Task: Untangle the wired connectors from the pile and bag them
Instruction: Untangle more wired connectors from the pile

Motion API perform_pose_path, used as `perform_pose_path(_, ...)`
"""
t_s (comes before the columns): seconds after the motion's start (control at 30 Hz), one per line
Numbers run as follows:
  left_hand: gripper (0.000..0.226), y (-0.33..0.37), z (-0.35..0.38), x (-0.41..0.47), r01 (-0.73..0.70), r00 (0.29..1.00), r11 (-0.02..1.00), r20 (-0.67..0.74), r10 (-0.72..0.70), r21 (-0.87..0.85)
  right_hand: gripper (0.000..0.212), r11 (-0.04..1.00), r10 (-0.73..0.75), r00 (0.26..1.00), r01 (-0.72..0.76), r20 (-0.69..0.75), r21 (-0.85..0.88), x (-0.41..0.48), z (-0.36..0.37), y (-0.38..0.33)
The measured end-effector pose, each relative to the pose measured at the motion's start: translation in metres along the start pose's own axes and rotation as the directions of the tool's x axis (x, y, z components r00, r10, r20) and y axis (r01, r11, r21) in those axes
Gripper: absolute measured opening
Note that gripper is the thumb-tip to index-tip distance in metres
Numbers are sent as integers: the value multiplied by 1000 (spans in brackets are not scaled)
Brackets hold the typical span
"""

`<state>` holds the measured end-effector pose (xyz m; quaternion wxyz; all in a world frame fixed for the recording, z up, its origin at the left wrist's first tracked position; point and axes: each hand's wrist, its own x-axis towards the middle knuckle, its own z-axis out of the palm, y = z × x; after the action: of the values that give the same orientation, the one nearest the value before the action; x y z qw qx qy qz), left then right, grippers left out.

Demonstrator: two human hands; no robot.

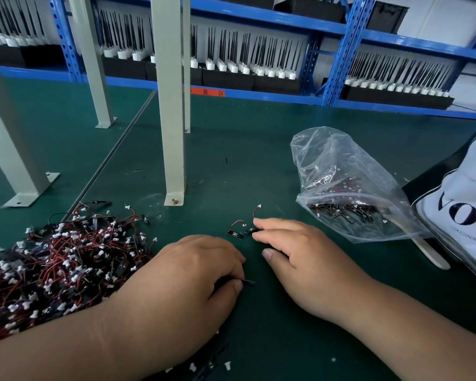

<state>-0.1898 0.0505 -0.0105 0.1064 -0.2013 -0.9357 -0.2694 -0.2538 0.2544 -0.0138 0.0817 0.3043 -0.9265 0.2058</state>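
Observation:
A tangled pile of wired connectors (58,259), red and black wires with white plugs, lies at the left on the green mat. My left hand (193,273) rests beside the pile with fingers curled, pinching a small black connector piece (248,282) against the mat. My right hand (294,251) lies flat further right, its fingertips touching a loose connector (254,230) whose red wire curls up. Another loose connector (235,231) lies just left of it. A clear zip bag (349,193) holding several connectors lies open at the right.
Grey metal posts (173,133) are bolted to the mat behind the hands. A white printed bag (462,215) sits at the right edge, with a pale flat stick (432,254) beside it. Blue shelving (259,94) with black antennas runs along the back. Stray plugs lie near the front edge.

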Motion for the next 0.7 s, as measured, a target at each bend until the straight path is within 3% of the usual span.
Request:
perform_pose_path(0.17, 10, 0, -2, 1, -15, 1000, 1000, -11, 15, -16, 25, 984, -146, 969, 164, -198, 76, -4, -6, -10)
perform_pose_path(0.33, 11, 2, -4, 2, 14, 999, 1000, -39, -15, -22, 14, 957, -290, 952, 287, -98, -45, -9, -4, -20)
perform_pose_path(0.47, 4, 2, -3, 1, 45, 997, 999, -60, -45, -1, 14, 967, -246, 961, 251, -124, 30, -7, -5, -16)
perform_pose_path(0.7, 28, 1, 0, -2, 82, 993, 997, -87, -82, -10, 18, 965, -40, 978, 90, -203, 246, -4, -5, -6)
